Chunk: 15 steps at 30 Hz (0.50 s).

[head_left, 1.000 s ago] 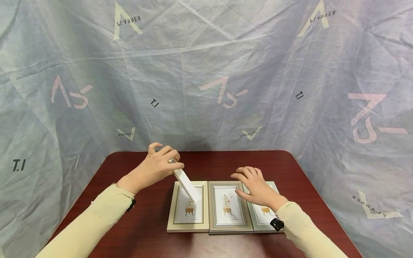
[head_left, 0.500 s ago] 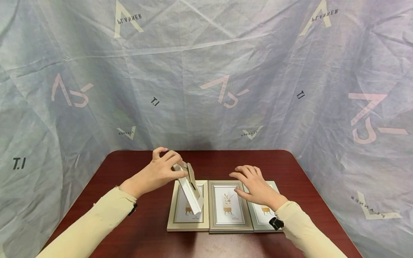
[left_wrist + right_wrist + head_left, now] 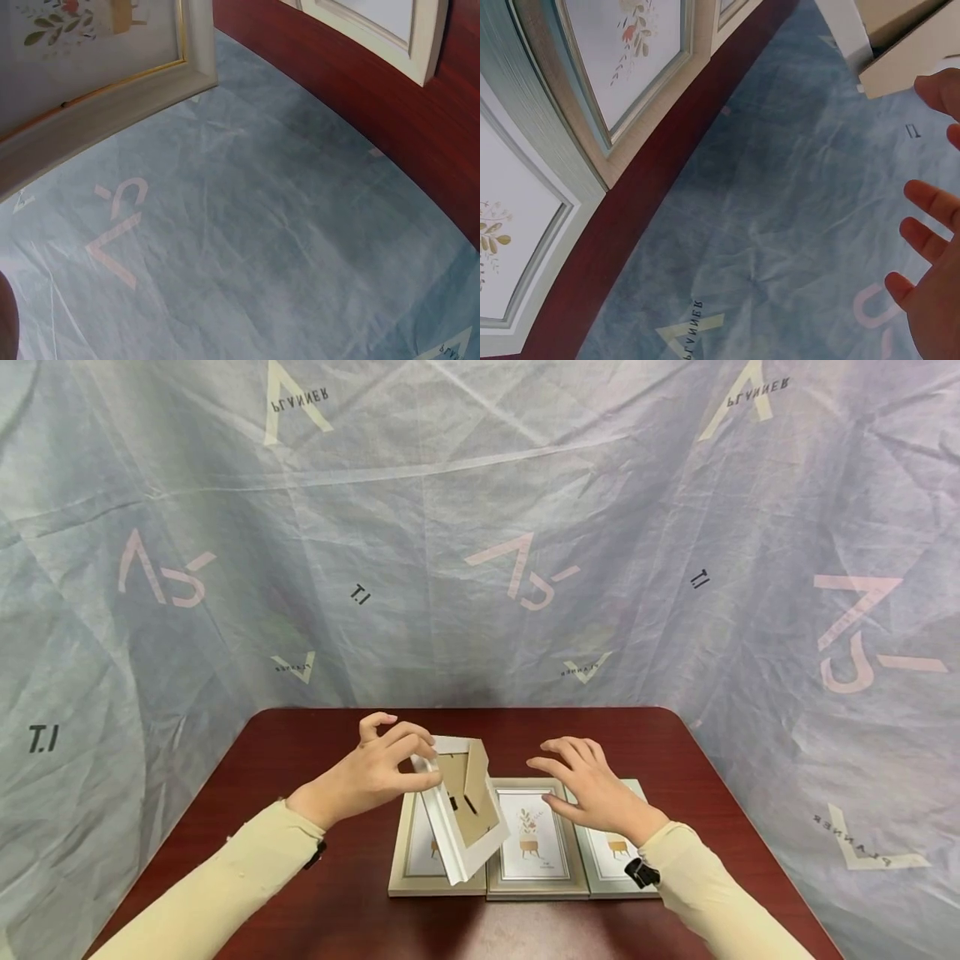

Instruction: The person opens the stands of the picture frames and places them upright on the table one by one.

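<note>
A tilted white frame is pinched by the left hand; a gap is left before the right hand, fingers spread. Below them, three framed pictures are set side by side on the tabletop, whose far edge is backed by printed cloth.

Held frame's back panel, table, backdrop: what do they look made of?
Back panel: probably fiberboard or cardboard; flat, matte tan.
Table: wood or wood-look laminate; fine grain, light sheen.
Backdrop: likely thin fabric, matte; creases and soft folds.
</note>
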Each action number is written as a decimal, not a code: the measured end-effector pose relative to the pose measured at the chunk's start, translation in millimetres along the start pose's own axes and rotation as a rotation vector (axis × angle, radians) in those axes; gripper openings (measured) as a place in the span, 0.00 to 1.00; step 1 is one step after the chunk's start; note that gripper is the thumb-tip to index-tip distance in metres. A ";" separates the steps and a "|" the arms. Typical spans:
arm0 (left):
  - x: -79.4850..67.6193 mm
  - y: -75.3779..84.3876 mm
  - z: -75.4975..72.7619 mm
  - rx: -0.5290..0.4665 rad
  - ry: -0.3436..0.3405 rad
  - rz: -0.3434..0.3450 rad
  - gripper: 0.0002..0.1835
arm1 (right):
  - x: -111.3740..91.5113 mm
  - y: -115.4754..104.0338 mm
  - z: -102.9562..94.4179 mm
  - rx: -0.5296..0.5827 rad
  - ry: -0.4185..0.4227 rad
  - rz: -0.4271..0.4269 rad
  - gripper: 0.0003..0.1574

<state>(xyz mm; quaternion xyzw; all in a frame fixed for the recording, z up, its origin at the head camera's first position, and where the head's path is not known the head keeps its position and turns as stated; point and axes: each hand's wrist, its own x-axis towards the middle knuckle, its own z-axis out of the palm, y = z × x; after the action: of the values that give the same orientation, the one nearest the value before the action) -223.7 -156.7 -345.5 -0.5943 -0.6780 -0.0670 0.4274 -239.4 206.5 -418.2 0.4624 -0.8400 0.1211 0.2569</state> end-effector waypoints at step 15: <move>4.3 6.4 7.9 0.008 0.084 0.054 0.18 | 12.5 -9.0 -0.4 0.008 0.023 -0.102 0.33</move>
<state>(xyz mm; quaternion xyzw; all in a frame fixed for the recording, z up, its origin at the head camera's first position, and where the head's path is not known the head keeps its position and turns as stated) -221.8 -146.9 -350.2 -0.6073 -0.6435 -0.0777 0.4593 -237.3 192.8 -411.4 0.5042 -0.8118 0.1163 0.2706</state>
